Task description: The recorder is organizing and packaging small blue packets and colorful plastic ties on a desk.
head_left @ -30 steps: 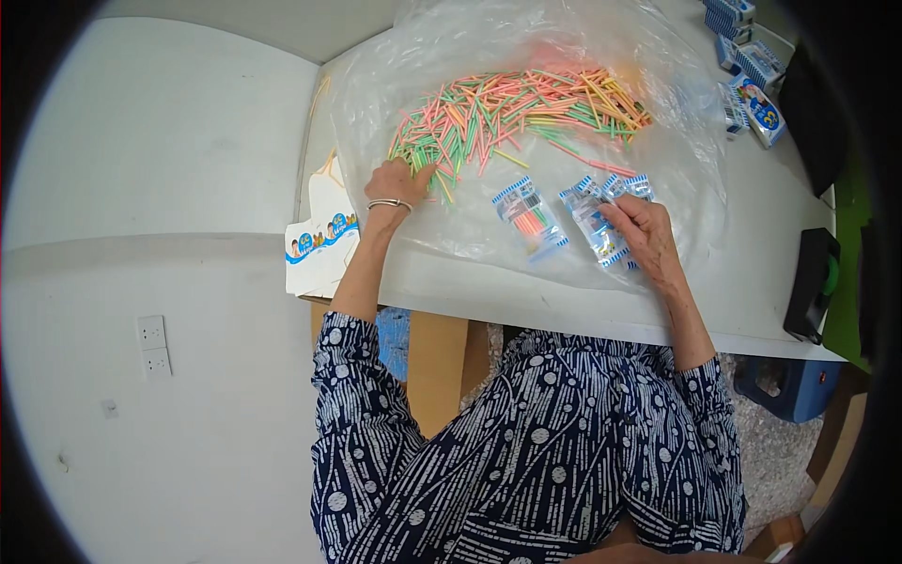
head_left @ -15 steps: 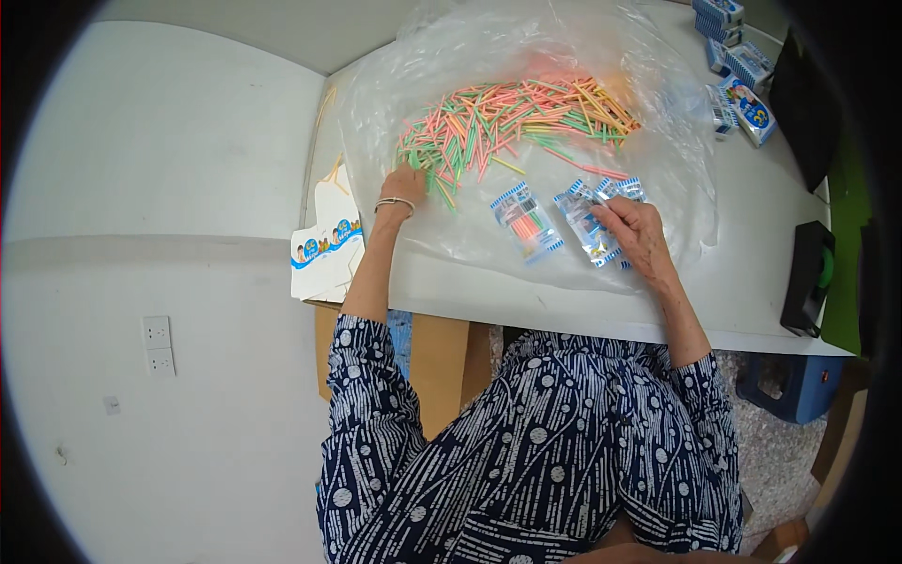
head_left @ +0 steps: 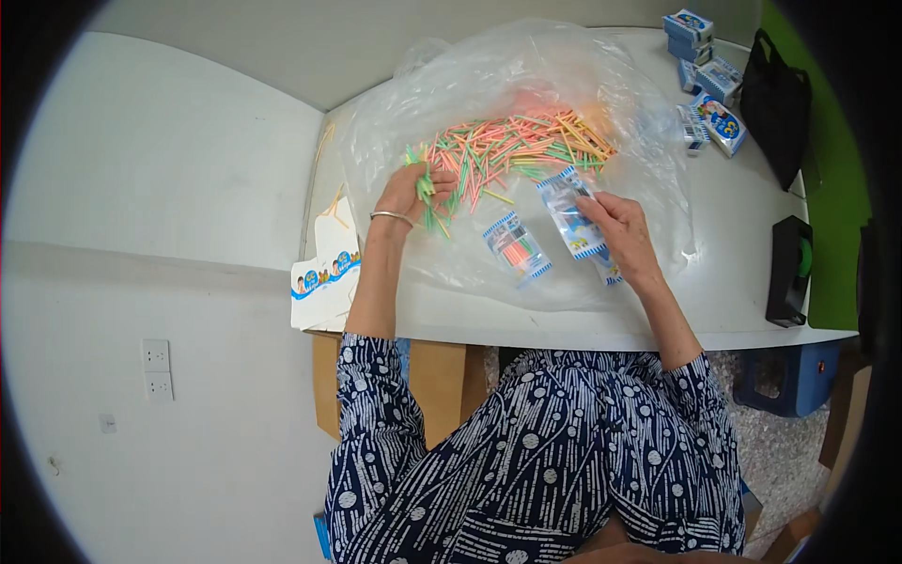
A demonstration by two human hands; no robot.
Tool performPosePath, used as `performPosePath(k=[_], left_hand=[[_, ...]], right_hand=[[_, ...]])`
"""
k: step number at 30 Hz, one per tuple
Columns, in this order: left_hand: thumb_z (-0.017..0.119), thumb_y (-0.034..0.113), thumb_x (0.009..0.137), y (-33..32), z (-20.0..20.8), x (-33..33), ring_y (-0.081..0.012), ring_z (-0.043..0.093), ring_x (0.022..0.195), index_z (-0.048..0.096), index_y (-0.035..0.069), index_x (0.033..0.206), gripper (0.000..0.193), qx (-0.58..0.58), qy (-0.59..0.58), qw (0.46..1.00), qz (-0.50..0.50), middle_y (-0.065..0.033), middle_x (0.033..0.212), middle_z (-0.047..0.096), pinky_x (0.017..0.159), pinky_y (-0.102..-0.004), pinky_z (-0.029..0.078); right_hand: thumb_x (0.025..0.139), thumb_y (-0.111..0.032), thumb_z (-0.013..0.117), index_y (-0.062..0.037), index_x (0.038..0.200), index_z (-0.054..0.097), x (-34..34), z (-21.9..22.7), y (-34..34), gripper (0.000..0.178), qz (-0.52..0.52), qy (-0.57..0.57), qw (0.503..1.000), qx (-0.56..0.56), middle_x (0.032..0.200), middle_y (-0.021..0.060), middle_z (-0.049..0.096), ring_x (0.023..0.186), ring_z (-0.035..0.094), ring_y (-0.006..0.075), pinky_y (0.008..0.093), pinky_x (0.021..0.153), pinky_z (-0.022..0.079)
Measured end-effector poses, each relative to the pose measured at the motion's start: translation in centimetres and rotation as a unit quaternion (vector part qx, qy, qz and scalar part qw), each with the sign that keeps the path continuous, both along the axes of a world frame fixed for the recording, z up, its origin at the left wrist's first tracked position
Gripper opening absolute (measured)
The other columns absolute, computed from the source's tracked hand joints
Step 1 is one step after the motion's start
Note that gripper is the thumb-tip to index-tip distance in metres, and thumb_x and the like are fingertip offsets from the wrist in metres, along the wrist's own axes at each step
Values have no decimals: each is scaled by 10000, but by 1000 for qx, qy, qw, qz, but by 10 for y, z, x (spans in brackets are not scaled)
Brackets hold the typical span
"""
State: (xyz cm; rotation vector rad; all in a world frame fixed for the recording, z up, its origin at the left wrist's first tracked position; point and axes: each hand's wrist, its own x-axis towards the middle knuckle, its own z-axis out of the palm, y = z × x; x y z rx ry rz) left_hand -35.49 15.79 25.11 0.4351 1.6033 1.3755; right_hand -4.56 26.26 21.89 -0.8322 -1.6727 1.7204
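My left hand [head_left: 402, 193] is closed around a small bunch of green and yellow sticks [head_left: 422, 180] at the left end of a loose heap. The heap is made of thin pink, green, yellow and orange sticks [head_left: 489, 150] lying on a large clear plastic sheet or bag [head_left: 376, 141]. Between the thumb and fingers of my right hand [head_left: 620, 230] is a silver-and-blue plastic packet [head_left: 571, 214]; at least one more packet [head_left: 606, 267] shows beneath it. Between my hands, a filled packet [head_left: 517, 249] with pink and green sticks inside lies on the plastic.
At the back right stand several small blue-and-white boxes [head_left: 689, 36], beside a black bag [head_left: 775, 103]. A black tape dispenser [head_left: 789, 273] sits at the right edge. Flattened white printed cartons [head_left: 324, 273] lie at the table's left edge, against a white wall [head_left: 160, 169].
My left hand has come up from the heap's left end and turned, showing the bunch of sticks. My right hand has lifted and tilted its packet, close to the filled one.
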Motion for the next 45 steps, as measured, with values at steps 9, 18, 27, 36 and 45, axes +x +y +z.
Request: performPosePath(k=[9, 18, 27, 36, 45], left_hand=[[452, 169, 921, 55, -33, 75, -247, 595, 783, 490, 36, 1027, 174, 172, -261, 949, -36, -168, 924, 592, 696, -378, 494], [445, 129, 892, 69, -68, 28, -225, 522, 682, 466, -13, 963, 160, 271, -487, 827, -72, -208, 929, 582, 583, -323, 458], [468, 78, 887, 71, -48, 67, -252, 588, 801, 485, -14, 1004, 149, 200, -251, 946, 56, -168, 974, 594, 678, -358, 509], [518, 179, 925, 73, -59, 62, -241, 626, 755, 539, -34, 990, 223, 251, -210, 945, -13, -133, 878, 628, 670, -366, 522], [493, 299, 952, 65, -13, 90, -287, 665, 834, 516, -17, 1004, 320, 303, -111, 946, -37, -151, 905, 637, 744, -383, 565]], right_hand=[[863, -204, 645, -33, 833, 663, -37, -22, 4, 174, 13, 120, 975, -189, 705, -39, 603, 568, 491, 5, 177, 492, 355], [867, -177, 638, -4, 867, 661, -34, -25, 1, 175, 23, 92, 976, -197, 740, -10, 633, 582, 525, 19, 174, 504, 392], [874, -185, 631, -4, 977, 629, -39, -34, 2, 208, 34, 134, 937, -321, 837, 30, 660, 651, 596, 43, 200, 578, 480], [875, -192, 632, -17, 913, 634, -38, -27, 6, 179, 36, 128, 943, -305, 807, 11, 648, 646, 589, 35, 193, 557, 470], [875, -229, 631, -24, 885, 671, -31, -17, 13, 209, 117, 71, 962, -238, 767, -13, 642, 611, 549, 15, 171, 529, 420]])
